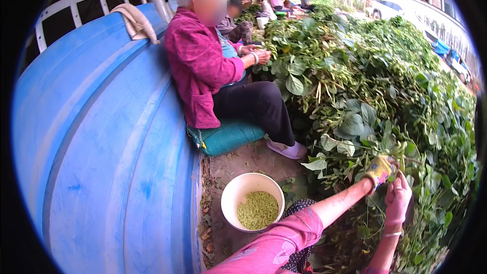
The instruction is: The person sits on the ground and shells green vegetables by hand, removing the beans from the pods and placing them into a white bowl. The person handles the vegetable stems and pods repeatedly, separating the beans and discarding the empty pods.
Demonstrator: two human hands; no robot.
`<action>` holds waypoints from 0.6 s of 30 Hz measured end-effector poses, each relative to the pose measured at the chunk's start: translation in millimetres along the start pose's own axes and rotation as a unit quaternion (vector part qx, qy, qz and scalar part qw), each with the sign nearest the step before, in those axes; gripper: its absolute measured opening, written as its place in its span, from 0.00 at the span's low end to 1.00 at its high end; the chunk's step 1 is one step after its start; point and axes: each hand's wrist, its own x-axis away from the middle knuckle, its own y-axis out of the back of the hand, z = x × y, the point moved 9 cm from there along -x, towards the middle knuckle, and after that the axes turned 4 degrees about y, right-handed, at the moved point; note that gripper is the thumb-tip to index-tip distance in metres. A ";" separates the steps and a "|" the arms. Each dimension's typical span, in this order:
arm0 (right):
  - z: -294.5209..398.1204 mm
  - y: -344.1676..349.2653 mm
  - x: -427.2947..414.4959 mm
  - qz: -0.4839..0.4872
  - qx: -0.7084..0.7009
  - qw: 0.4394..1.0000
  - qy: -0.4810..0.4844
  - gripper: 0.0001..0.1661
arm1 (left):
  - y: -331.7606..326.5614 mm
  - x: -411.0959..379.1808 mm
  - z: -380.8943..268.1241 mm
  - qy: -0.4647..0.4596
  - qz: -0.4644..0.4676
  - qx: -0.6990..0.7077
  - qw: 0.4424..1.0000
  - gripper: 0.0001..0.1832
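Observation:
My left hand [381,170], in a yellow patterned glove, grips a leafy bean plant stem [412,160] at the near side of a big heap of bean plants [380,95]. Just below it is my right hand [398,198], in a pink fingerless covering, its fingertips pinched together close to the left glove. Whether a pod or stem lies between those fingertips is too small to tell. Green pods [398,149] show above the left glove. To the left of my arm stands a white bucket [227,201], partly filled with small green beans or pods [258,210].
A person [205,57] in a magenta jacket sits on a green woven sack [228,137], hands at the heap. A ribbed blue panel [110,129] runs along the left, with a cloth [135,21] over its top. More people [272,5] sit farther back.

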 end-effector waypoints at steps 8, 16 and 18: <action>-21.1 -17.5 -6.9 0.018 -0.115 0.992 -0.051 0.18 | 8.1 -3.7 8.9 0.031 0.022 0.187 0.982 0.08; -33.7 -26.4 -13.1 0.060 -0.128 0.987 -0.078 0.14 | 20.8 3.4 2.7 0.048 -0.031 0.200 0.978 0.08; -33.4 -29.7 -13.8 0.072 -0.126 0.987 -0.072 0.16 | 19.5 5.7 6.5 0.069 -0.013 0.183 0.981 0.09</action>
